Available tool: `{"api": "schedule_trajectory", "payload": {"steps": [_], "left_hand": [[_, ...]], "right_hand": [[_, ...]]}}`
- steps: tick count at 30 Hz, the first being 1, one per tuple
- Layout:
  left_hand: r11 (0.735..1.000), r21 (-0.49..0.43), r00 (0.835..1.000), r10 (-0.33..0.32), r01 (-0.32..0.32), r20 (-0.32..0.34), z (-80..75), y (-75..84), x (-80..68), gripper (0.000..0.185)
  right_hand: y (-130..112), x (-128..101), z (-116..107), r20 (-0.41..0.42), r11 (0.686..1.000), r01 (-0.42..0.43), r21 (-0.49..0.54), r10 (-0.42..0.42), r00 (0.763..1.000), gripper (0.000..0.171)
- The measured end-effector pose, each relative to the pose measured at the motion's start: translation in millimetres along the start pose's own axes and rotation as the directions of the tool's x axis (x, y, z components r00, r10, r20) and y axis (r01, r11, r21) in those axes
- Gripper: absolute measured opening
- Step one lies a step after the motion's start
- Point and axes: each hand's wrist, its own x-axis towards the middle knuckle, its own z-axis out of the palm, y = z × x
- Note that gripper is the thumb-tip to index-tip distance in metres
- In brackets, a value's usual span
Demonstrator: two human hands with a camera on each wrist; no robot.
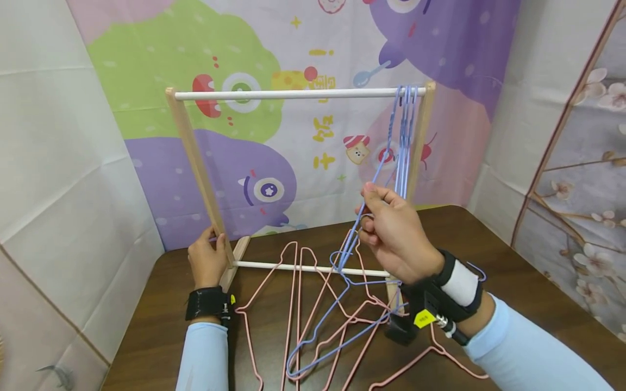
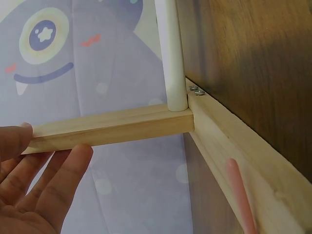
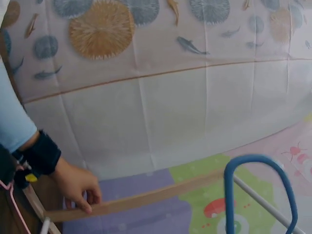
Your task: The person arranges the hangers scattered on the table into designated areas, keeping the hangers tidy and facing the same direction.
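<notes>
We saw the right hand (image 1: 397,233) raised in front of the wooden rack (image 1: 196,157), its fingers curled and its thumb and forefinger pinching the wire of a blue hanger (image 1: 342,260). The pinch sat at the top of that hanger, where the wire narrowed toward the neck; the rest of it hung below the fingers and ran down to the brown table (image 1: 513,271), its lower loop lying among the pink hangers (image 1: 298,315) spread flat there. In the right wrist view only the blue hook (image 3: 258,190) showed, rounded and upright, just beside the white top rail (image 3: 265,204).

Other blue hangers (image 1: 406,136) hung from that top rail (image 1: 298,94) at its right end, close against the right post, above and behind the right hand.

The left hand (image 1: 207,260) held the left post of the rack low down, near the foot. In the left wrist view its fingers (image 2: 63,180) lay nearly straight under the wooden post (image 2: 112,127), with the thumb against the post's upper edge, so the hand lightly clasped the post. The white lower rail (image 2: 170,53) met the post at the joint beside the foot, and one pink hanger tip (image 2: 239,190) lay across the foot piece.
</notes>
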Motion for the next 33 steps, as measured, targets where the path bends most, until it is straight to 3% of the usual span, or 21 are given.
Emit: {"api": "schedule_trajectory", "payload": {"steps": [7, 11, 17, 24, 33], "left_hand": [[1.0, -0.002, 1.0, 0.001, -0.001, 0.006, 0.4, -1.0, -0.4, 0.027], [1.0, 0.003, 1.0, 0.006, -0.006, 0.002, 0.1, -1.3, -0.2, 0.027], [1.0, 0.008, 1.0, 0.01, -0.01, 0.0, -0.9, -0.3, -0.4, 0.028], [1.0, 0.01, 1.0, 0.003, -0.003, 0.004, -0.7, 1.8, -0.5, 0.028], [1.0, 0.0, 1.0, -0.001, 0.001, 0.004, -0.8, 1.3, -0.2, 0.028]], "right_hand": [[2.6, -9.3, -4.8, -0.062, 0.99, 0.105, -0.094, -0.111, 0.992, 0.017], [4.5, -15.4, -2.8, -0.029, 0.985, 0.129, -0.113, -0.133, 0.991, 0.015], [10.0, -24.2, 2.1, 0.038, 0.986, 0.109, -0.13, -0.105, 0.994, 0.015], [25.9, -42.4, 5.9, 0.148, 0.96, 0.087, -0.267, -0.048, 0.988, 0.015], [56.7, -58.5, 9.8, 0.288, 0.911, 0.052, -0.409, 0.074, 0.955, 0.019]]}}
